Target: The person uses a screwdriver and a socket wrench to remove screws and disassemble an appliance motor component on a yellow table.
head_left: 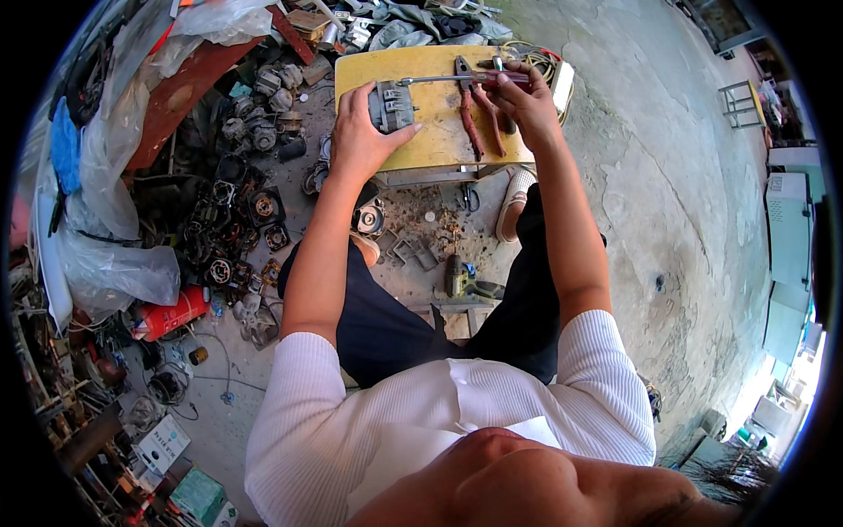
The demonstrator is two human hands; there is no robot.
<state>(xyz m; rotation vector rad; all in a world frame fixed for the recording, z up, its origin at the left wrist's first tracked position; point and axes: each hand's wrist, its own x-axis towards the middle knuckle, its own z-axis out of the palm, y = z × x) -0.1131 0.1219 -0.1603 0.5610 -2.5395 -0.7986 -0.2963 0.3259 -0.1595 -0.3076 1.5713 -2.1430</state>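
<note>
On the yellow tabletop [395, 155], my left hand [363, 140] grips a grey metal motor housing [390, 107]. My right hand [529, 107] is closed on the dark red handle of a long screwdriver [426, 79], whose shaft lies level across the table with its tip at the housing's upper right part. Under my right hand and to its left lie pliers [468, 123] with red handles and a second red-handled tool [493, 130], partly hidden by the fingers.
Dismantled motor parts [250, 198], plastic sheeting [118, 263] and a red canister [176, 312] crowd the left floor. A cordless drill [464, 279] lies between my legs. Coiled cable [544, 54] is beside the table. Concrete floor [659, 176] stretches right to a metal stand [740, 105].
</note>
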